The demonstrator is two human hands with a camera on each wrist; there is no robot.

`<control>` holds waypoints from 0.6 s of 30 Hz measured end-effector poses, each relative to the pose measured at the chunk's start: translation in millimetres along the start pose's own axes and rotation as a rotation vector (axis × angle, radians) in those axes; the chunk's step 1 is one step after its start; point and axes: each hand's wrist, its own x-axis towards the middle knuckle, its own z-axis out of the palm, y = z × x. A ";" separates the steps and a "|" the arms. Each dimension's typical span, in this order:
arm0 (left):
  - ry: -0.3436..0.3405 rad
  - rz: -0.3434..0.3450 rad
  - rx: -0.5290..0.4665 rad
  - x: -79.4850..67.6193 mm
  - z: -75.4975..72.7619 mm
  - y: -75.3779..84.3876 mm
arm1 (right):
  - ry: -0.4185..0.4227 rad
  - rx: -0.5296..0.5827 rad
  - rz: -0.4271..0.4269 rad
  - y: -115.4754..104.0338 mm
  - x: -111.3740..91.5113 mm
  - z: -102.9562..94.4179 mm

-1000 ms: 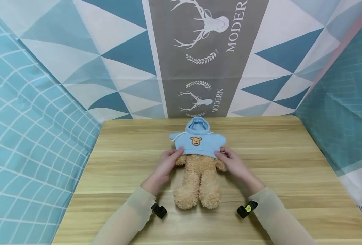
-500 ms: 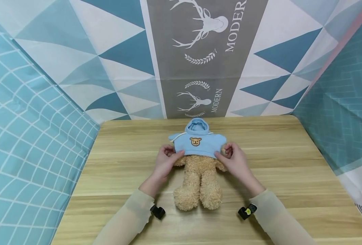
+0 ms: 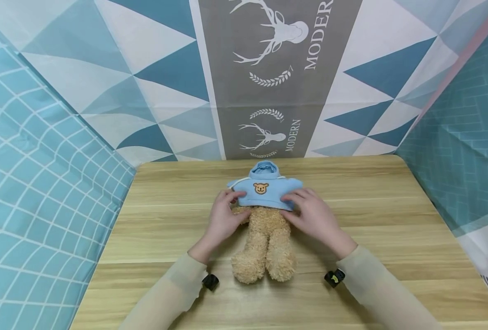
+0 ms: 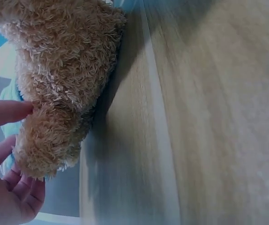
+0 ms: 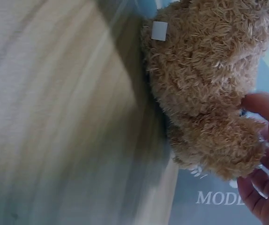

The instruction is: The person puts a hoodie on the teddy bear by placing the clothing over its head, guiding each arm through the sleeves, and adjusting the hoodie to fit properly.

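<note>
A light brown teddy bear (image 3: 264, 247) lies on the table, legs toward me, its upper part hidden under a small blue hoodie (image 3: 252, 197) with a bear-face patch. The hoodie's hood opening (image 3: 264, 170) faces away and shows only blue cloth inside. My left hand (image 3: 224, 215) grips the bear's left-side arm (image 4: 48, 140), thumb on the fur and fingers around the arm and hem. On the other side my right hand (image 3: 312, 214) holds the opposite arm (image 5: 219, 143) the same way, its fingertips over the hoodie's lower edge.
The wood-grain table (image 3: 165, 238) extends on both sides of the bear. A patterned cloth (image 3: 264, 82) with deer prints hangs behind it, with blue cloth walls (image 3: 41, 183) left and right. A white tag (image 5: 159, 31) sticks out of the bear's side.
Both hands have moved from pinching the hoodie's hem to the bear's arms, fingers now over the hem and thumbs on the fur. Hoodie and bear have shifted slightly left.
</note>
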 end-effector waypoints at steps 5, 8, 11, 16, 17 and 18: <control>0.015 0.013 0.082 4.3 3.4 0.4 | -0.006 0.016 0.013 -4.4 5.5 -0.5; 0.035 0.036 0.125 5.1 3.8 3.5 | -0.011 0.095 0.076 -6.8 6.9 -0.8; 0.044 0.073 0.174 6.1 3.5 7.9 | -0.007 0.192 0.160 -8.3 8.4 -1.5; 0.076 0.166 0.218 12.6 3.1 14.2 | 0.013 0.267 0.206 -9.3 13.6 -3.7; 0.084 0.181 0.219 14.4 2.8 15.6 | 0.012 0.279 0.208 -9.6 15.0 -4.6; 0.094 0.195 0.217 16.6 2.4 17.1 | 0.008 0.292 0.208 -9.4 16.2 -5.6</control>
